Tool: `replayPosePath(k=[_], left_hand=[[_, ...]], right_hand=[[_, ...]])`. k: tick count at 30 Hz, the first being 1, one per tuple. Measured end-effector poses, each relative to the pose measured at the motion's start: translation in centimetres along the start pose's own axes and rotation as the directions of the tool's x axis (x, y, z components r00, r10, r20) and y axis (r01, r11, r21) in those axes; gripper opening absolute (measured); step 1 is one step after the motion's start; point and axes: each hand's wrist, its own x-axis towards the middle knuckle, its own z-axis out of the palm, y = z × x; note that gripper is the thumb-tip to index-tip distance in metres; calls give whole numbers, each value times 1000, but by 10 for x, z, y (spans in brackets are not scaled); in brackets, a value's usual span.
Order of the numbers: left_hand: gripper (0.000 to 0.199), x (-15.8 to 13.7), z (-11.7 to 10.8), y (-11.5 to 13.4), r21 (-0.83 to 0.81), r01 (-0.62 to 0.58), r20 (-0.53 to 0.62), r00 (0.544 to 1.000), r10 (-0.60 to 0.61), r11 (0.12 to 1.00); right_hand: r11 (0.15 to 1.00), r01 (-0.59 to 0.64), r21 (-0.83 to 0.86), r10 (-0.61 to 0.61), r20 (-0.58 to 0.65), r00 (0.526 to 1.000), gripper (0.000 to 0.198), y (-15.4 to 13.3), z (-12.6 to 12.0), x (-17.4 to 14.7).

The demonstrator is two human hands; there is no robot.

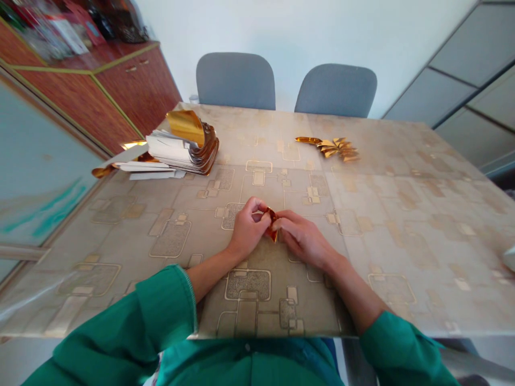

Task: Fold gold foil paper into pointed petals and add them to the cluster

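Note:
Between my two hands, just above the tablecloth, is a small piece of shiny gold foil paper [272, 231], partly covered by my fingers. My left hand [250, 228] is closed, pinching its left side with thumb and forefinger. From the right, my right hand [303, 236] grips the other side, fingers curled around it. The exact folds of the piece are too small to make out. Farther off to the right lies a cluster of folded gold foil pieces [338, 147]. At the back left sits a messy stack of gold and white foil paper sheets [173, 153].
A patterned beige tablecloth [257, 177] covers the table. Two grey chairs [236, 80] [337, 88] stand against its far side. A reddish-brown cabinet [132, 86] with bags and other goods on top is at the left. A small white object [509, 258] shows at the right edge.

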Motion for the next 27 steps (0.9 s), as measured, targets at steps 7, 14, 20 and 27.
replayPosePath(k=[7,14,20,27], left_hand=[[13,0,0,2,17,36,34,999,-37,999],[7,-1,-2,2,153,-94,18,996,92,984],[4,2,-8,4,442,-266,25,958,285,857],[10,4,-10,3,368,-268,117,963,241,890]], right_hand=[[1000,14,3,-14,66,998,15,6,-5,0],[997,10,81,-12,21,1000,8,9,-3,0],[991,-32,130,34,-11,999,6,11,1,0],[985,-30,171,35,-25,999,5,11,0,1]])
